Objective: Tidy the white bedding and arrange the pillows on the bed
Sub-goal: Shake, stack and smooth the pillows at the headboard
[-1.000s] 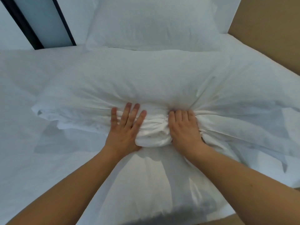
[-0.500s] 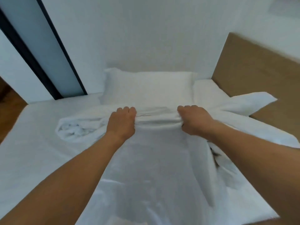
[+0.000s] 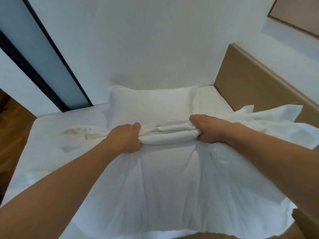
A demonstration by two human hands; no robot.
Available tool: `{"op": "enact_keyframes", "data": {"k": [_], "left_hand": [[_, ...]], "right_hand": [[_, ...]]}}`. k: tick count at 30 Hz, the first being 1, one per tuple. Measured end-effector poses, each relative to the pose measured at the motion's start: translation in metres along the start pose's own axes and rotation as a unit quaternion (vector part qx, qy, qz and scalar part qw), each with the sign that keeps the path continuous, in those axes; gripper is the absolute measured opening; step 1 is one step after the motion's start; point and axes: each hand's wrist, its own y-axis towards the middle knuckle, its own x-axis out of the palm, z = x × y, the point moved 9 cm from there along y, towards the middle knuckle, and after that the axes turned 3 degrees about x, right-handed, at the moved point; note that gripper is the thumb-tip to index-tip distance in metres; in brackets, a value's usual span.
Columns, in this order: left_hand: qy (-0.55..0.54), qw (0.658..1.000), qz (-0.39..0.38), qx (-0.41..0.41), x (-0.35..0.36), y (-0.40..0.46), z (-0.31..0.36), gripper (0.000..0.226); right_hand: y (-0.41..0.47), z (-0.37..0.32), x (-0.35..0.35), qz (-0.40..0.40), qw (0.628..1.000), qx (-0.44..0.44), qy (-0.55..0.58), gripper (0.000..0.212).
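Observation:
A white pillow (image 3: 151,106) leans against the wall at the head of the bed (image 3: 51,128). In front of it I hold up a white pillowcase or bedding piece (image 3: 165,183) by its bunched top edge. My left hand (image 3: 126,138) grips the bunched fabric on the left, and my right hand (image 3: 205,129) grips it on the right. The cloth hangs down from both fists toward me, and its loose ends trail out to either side. I cannot tell what the hanging cloth contains.
A tan wooden headboard panel (image 3: 250,83) runs along the bed's right side. A dark-framed glass door (image 3: 34,54) stands at the back left, with wood floor (image 3: 12,135) left of the mattress. A white wall rises behind the pillow.
Both hands went from pressing bunched fabric down on the bed to gripping it and lifting it. The view rose, so the wall and far pillow show more.

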Motion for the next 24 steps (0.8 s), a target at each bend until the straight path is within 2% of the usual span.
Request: {"op": "enact_keyframes", "data": {"k": [4, 8, 10, 11, 14, 16, 20, 24], "left_hand": [[-0.033, 0.999, -0.008, 0.027, 0.075, 0.021, 0.007, 0.039], [-0.047, 0.995, -0.082, 0.033, 0.209, 0.053, 0.02, 0.033], [-0.055, 0.994, -0.094, 0.025, 0.252, 0.07, 0.019, 0.03], [-0.055, 0.994, -0.087, 0.025, 0.262, 0.08, 0.016, 0.028], [-0.054, 0.997, -0.056, 0.028, 0.266, 0.109, 0.004, 0.017], [-0.058, 0.997, -0.045, 0.028, 0.261, 0.117, -0.003, 0.016], [-0.058, 0.996, -0.056, 0.035, 0.257, 0.108, 0.002, 0.02], [-0.056, 0.99, -0.094, 0.087, 0.255, 0.089, 0.022, 0.015]], "right_hand": [[0.015, 0.016, 0.076, -0.018, 0.999, 0.028, 0.004, 0.034], [0.036, 0.039, 0.219, -0.086, 0.993, 0.078, -0.009, 0.043], [0.046, 0.046, 0.269, -0.079, 0.992, 0.103, 0.0, 0.048], [0.052, 0.047, 0.282, -0.05, 0.993, 0.104, -0.001, 0.056], [0.065, 0.031, 0.292, 0.064, 0.996, 0.06, -0.013, 0.096], [0.064, 0.009, 0.289, 0.098, 0.994, 0.035, -0.028, 0.111], [0.068, -0.003, 0.288, 0.05, 0.994, 0.074, -0.055, 0.139], [0.072, 0.035, 0.287, -0.004, 0.988, 0.061, -0.144, 0.145]]}}
